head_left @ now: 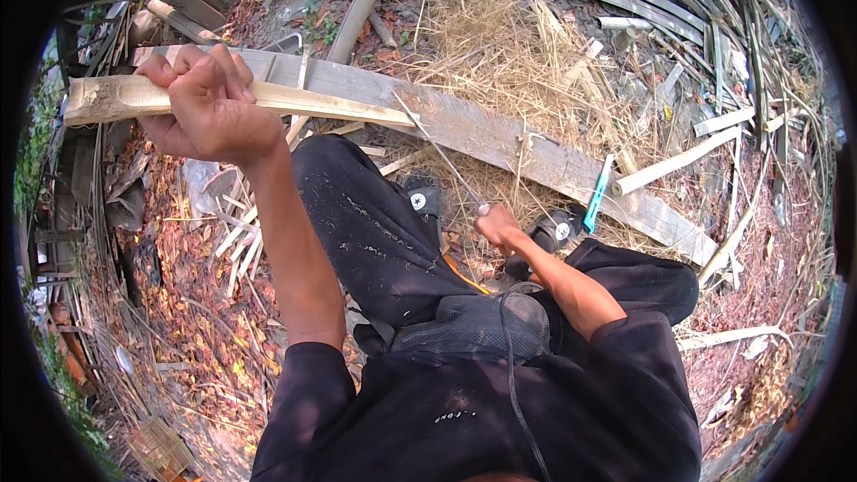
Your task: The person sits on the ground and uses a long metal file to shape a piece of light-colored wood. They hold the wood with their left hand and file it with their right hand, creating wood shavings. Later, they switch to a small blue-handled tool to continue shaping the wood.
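Observation:
Raised at the upper left, my left hand (210,103) is wrapped around a pale wooden stick (308,102), wide at its left end and tapering to a thin tip on the right. The tip lies over a long grey plank (482,129). My right hand (500,225), lower and to the right, is closed on the near end of a long thin-bladed knife (442,153). Its handle is mostly covered by my fingers. The blade slants up and left, its point close to the stick's thin end; whether they touch I cannot tell.
A turquoise box cutter (598,194) rests across the plank. Beyond it lie a heap of straw-like shavings (500,36) and a cut pole (674,163). Thin pale sticks (243,236) are scattered beside my left knee. A dark cable (509,366) hangs down my front.

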### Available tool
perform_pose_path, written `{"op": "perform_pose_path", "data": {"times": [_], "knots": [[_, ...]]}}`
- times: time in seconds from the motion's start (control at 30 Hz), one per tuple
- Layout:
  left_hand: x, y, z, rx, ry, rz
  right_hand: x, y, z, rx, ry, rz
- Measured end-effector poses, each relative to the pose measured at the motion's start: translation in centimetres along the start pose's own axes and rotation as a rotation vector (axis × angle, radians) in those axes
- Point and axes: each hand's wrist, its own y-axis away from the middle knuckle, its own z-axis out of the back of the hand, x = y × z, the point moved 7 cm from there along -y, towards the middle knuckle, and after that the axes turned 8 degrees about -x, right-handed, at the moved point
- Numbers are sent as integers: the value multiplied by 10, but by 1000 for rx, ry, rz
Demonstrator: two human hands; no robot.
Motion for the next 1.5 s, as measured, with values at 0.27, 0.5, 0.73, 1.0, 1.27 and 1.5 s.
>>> {"op": "perform_pose_path", "data": {"times": [0.27, 0.5, 0.73, 1.0, 1.27, 1.5], "knots": [[0, -10, 15, -15, -83, -7, -15, 10, 1, 509, -674, -218], [4, -12, 10, 34, 120, 96, 16, 13, 15, 268, -818, -129], [19, 1, -21, 212, 184, 4, 40, 23, 34, 421, -950, -223], [14, 4, -29, 213, 16, 42, 68, 17, 96, -291, -416, 375], [17, 0, -14, 204, -37, 13, 225, 100, 254, -274, -1344, 926], [10, 7, -21, 117, -41, -45, -18, 4, -26, -13, -116, -24]]}}
